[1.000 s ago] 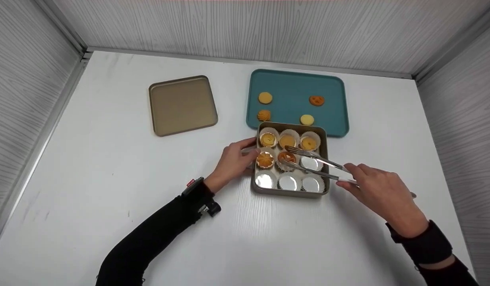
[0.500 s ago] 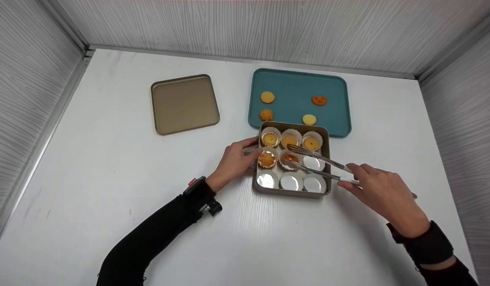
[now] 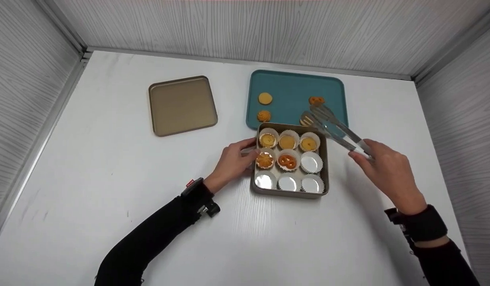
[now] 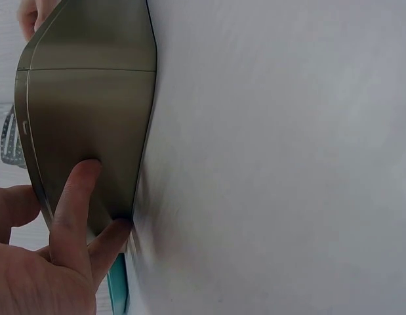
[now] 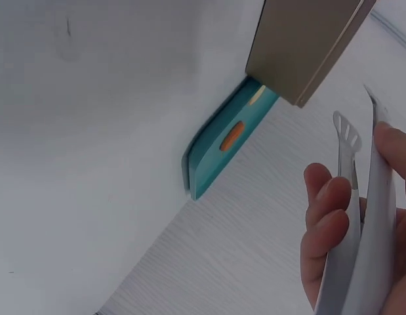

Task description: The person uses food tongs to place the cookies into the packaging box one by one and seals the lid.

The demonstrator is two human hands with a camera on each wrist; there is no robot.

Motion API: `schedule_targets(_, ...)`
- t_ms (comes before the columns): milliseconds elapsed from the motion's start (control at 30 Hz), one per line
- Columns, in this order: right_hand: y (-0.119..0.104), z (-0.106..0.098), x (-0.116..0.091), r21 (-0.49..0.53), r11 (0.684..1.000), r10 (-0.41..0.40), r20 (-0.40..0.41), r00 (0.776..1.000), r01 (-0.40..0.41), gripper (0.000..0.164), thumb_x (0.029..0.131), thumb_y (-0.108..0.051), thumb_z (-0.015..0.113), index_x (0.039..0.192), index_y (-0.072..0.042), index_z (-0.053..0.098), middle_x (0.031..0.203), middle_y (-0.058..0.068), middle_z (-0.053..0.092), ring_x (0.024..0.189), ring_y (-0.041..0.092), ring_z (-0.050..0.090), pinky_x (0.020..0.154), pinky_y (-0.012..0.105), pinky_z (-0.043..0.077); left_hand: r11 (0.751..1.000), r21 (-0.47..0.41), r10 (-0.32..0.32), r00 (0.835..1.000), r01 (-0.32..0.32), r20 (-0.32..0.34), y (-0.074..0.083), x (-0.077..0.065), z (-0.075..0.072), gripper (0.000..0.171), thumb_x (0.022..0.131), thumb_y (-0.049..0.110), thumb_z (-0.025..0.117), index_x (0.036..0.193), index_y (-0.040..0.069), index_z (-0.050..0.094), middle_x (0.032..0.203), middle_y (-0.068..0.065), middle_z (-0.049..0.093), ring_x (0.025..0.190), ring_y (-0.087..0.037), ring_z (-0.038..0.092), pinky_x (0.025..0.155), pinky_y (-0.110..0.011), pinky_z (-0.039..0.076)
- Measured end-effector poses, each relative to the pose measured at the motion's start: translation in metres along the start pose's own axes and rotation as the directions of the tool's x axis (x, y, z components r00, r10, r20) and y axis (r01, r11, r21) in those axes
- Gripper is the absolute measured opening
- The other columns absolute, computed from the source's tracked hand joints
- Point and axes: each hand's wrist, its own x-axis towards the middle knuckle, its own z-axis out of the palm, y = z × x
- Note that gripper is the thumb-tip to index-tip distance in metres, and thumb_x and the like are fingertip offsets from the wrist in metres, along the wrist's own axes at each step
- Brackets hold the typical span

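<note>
A metal tin [image 3: 290, 194] holds paper cups in rows. Cookies sit in the three back cups; a star-patterned cookie [image 3: 264, 160] and a pretzel cookie [image 3: 287, 161] lie in the middle row, beside a bare white cup [image 3: 311, 162]. My left hand [image 3: 235, 161] holds the tin's left side, thumb at the rim and fingers [image 4: 75, 210] against the outer wall. With my right hand [image 3: 392, 171] I grip metal tongs [image 3: 344, 133], their slotted heads apart over the teal tray [image 3: 288, 85]. One head covers most of a pale round cookie; the other is just in front of a pretzel cookie [image 3: 316, 100].
Two more cookies, a round one [image 3: 265, 98] and a swirled one [image 3: 264, 116], lie on the tray's left part. The tin's back edge overlaps the tray's front. A brown square lid [image 3: 183, 106] lies at the left. Grey panels [image 3: 245, 31] wall the table.
The tongs have left the pretzel cookie in the tin's middle cup and moved back over the teal tray, with my right hand following. My left hand stays on the tin.
</note>
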Motion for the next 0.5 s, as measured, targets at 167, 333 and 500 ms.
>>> schedule_targets(167,0.012,0.007,0.022,-0.061,0.997,0.054,-0.011,0.998,-0.055,0.043,0.092,-0.026,0.082,0.112,0.010,0.068,0.081,0.021,0.067,0.062,0.033,0.063,0.051,0.055,0.053,1.000,-0.019,-0.009,1.000,0.009,0.003,0.000,0.000,-0.001,0.051,0.104,0.023,0.064,0.150,0.003,0.053,0.146,-0.013,0.060,0.126,-0.027,0.064,0.112,-0.034,0.045)
schedule_targets(333,0.024,0.014,0.035,-0.102,0.989,0.111,0.011,0.994,-0.109,0.041,0.095,-0.031,0.078,0.099,0.008,0.066,0.067,0.015,0.057,0.055,0.032,0.056,0.046,0.054,0.047,1.000,-0.026,-0.012,1.000,0.013,0.010,0.001,0.000,0.000,0.050,0.104,0.022,0.063,0.150,0.002,0.053,0.146,-0.014,0.060,0.124,-0.028,0.065,0.109,-0.035,0.048)
schedule_targets(500,0.034,0.021,0.040,-0.120,0.975,0.195,0.067,0.978,-0.186,0.043,0.098,-0.035,0.074,0.082,0.001,0.057,0.061,0.008,0.046,0.052,0.028,0.046,0.043,0.048,0.040,0.999,-0.031,-0.017,1.000,0.017,0.012,0.001,-0.001,-0.001,0.050,0.104,0.022,0.064,0.150,0.003,0.054,0.146,-0.014,0.060,0.126,-0.028,0.064,0.111,-0.035,0.047)
